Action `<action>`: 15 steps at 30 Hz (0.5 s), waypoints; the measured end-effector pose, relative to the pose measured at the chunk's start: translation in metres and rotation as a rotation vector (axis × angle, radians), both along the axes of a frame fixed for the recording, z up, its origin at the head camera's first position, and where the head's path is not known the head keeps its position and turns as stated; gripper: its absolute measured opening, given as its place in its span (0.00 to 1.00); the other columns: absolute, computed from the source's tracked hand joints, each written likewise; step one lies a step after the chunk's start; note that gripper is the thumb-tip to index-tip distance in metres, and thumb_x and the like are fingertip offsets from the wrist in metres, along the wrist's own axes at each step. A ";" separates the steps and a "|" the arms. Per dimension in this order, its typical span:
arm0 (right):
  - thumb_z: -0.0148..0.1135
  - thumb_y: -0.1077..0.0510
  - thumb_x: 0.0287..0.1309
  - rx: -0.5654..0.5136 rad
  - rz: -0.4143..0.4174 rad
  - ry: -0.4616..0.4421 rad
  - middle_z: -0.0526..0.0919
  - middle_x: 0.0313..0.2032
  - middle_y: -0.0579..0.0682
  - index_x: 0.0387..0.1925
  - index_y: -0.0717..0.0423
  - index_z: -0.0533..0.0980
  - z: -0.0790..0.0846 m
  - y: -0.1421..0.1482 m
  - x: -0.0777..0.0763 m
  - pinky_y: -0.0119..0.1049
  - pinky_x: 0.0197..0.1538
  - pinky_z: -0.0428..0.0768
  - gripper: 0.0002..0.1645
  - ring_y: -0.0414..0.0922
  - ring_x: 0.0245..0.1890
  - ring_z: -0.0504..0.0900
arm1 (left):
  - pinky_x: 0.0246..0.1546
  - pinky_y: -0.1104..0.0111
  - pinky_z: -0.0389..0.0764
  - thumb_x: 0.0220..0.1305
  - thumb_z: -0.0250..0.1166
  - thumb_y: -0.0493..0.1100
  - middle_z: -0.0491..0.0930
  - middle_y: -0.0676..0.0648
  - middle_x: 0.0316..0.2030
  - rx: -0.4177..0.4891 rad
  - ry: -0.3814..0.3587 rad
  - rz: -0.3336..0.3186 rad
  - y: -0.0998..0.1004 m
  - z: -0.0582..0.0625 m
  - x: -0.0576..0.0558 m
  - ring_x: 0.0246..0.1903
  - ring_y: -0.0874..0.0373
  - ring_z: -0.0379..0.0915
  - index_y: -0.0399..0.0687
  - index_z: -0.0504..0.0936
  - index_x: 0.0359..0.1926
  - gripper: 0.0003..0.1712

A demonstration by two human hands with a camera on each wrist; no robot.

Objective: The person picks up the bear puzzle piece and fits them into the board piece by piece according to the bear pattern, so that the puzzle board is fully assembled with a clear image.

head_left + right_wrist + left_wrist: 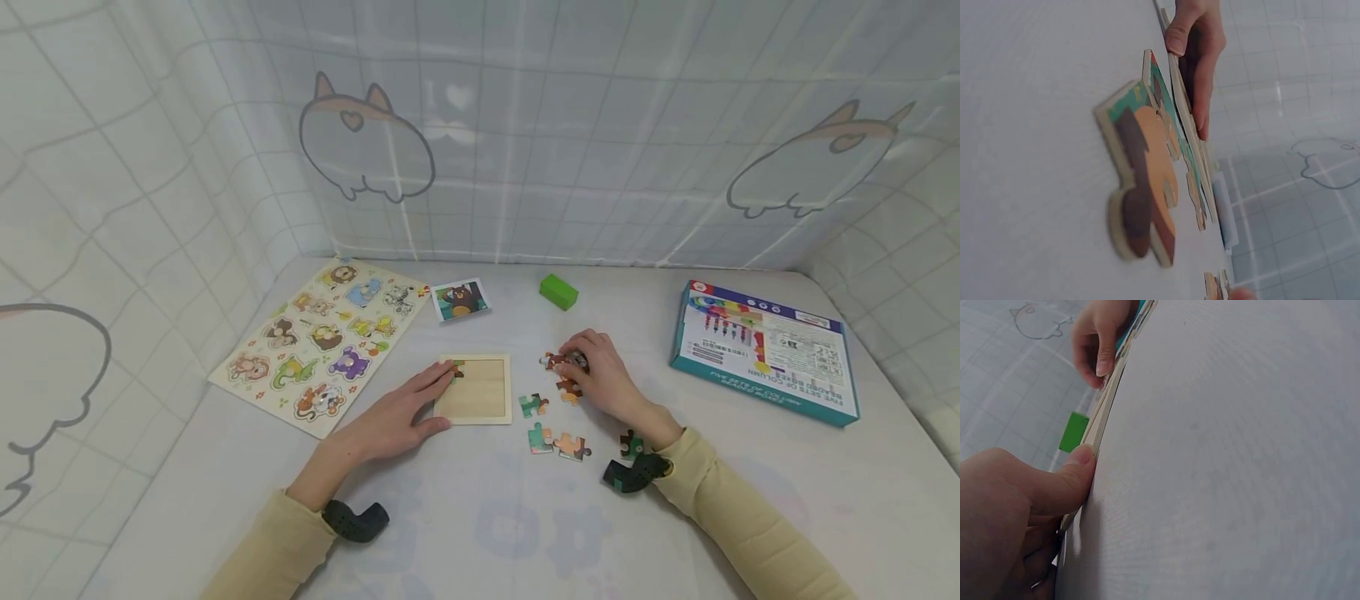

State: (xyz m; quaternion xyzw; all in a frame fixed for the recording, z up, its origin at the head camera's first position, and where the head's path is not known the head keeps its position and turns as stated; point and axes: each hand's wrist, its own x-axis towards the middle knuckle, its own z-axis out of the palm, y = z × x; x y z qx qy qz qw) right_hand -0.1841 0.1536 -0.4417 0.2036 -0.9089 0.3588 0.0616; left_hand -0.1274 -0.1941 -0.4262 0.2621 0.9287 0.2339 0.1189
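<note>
My left hand (401, 412) rests on the left side of a shallow wooden puzzle tray (507, 392). Its fingers stretch over the upper left corner, where a green and brown piece lies inside; the thumb touches the lower left edge. To the right of the tray, my right hand (603, 375) has curled fingers pinching a dark brown puzzle piece (577, 359). An orange-brown piece (570, 390) lies below those fingertips, and another piece (551, 360) beside them. Several jigsaw pieces (573, 447) lie nearer, picture side up; one (632, 444) is partly under the right wrist.
An animal puzzle board (300, 400) lies at the left. Behind the tray are a bear picture card (460, 300) and a green block (558, 292). A flat teal-edged box (765, 350) lies at the right. Patterned curtains (517, 167) enclose the white table.
</note>
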 end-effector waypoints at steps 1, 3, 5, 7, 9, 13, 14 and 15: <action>0.68 0.60 0.63 -0.005 -0.003 -0.005 0.79 0.47 0.56 0.45 0.62 0.80 0.001 0.000 0.000 0.48 0.52 0.74 0.12 0.53 0.49 0.71 | 0.76 0.54 0.55 0.72 0.59 0.57 0.44 0.54 0.80 0.000 0.000 0.000 0.000 0.000 0.000 0.79 0.52 0.40 0.52 0.51 0.79 0.43; 0.67 0.59 0.63 -0.009 -0.009 -0.012 0.80 0.47 0.56 0.46 0.62 0.79 0.002 -0.001 0.001 0.48 0.53 0.75 0.13 0.53 0.50 0.72 | 0.76 0.54 0.55 0.72 0.59 0.57 0.44 0.54 0.80 -0.002 0.001 -0.001 0.000 0.000 0.000 0.79 0.52 0.40 0.52 0.51 0.79 0.43; 0.67 0.59 0.64 -0.009 -0.015 -0.017 0.81 0.47 0.56 0.47 0.63 0.79 0.002 -0.001 0.001 0.49 0.53 0.75 0.14 0.53 0.50 0.73 | 0.76 0.54 0.55 0.72 0.59 0.57 0.44 0.54 0.80 -0.004 0.001 0.000 0.000 0.000 0.000 0.79 0.52 0.40 0.52 0.51 0.79 0.43; 0.66 0.59 0.64 -0.008 -0.020 -0.020 0.81 0.47 0.56 0.48 0.63 0.79 0.002 -0.001 0.002 0.50 0.54 0.75 0.14 0.53 0.51 0.73 | 0.76 0.54 0.56 0.72 0.59 0.57 0.44 0.54 0.80 -0.003 0.001 0.000 0.000 0.000 0.000 0.79 0.51 0.40 0.52 0.51 0.79 0.43; 0.66 0.59 0.64 -0.008 -0.026 -0.017 0.82 0.47 0.56 0.49 0.63 0.79 0.002 -0.001 0.002 0.50 0.55 0.76 0.15 0.53 0.51 0.74 | 0.76 0.54 0.56 0.72 0.59 0.57 0.44 0.54 0.80 -0.001 0.001 0.000 0.000 0.000 0.001 0.79 0.51 0.40 0.51 0.51 0.79 0.43; 0.66 0.59 0.64 -0.011 -0.029 0.000 0.83 0.48 0.57 0.51 0.63 0.79 0.002 0.000 0.002 0.52 0.56 0.76 0.17 0.54 0.52 0.75 | 0.76 0.53 0.56 0.72 0.59 0.57 0.45 0.53 0.80 0.002 0.003 -0.003 0.000 0.000 0.001 0.79 0.51 0.40 0.50 0.52 0.79 0.43; 0.67 0.59 0.64 -0.013 -0.028 0.002 0.83 0.49 0.57 0.52 0.63 0.79 0.002 0.000 0.002 0.52 0.56 0.76 0.17 0.54 0.52 0.75 | 0.76 0.54 0.56 0.72 0.59 0.57 0.45 0.53 0.80 0.001 0.003 -0.002 0.000 0.001 0.001 0.79 0.51 0.40 0.50 0.52 0.79 0.43; 0.67 0.59 0.64 -0.011 -0.024 0.007 0.83 0.49 0.57 0.53 0.63 0.79 0.003 0.000 0.002 0.52 0.56 0.77 0.18 0.54 0.52 0.75 | 0.76 0.53 0.56 0.72 0.59 0.57 0.45 0.53 0.80 0.002 0.003 -0.002 0.000 0.001 0.001 0.79 0.51 0.41 0.50 0.52 0.79 0.43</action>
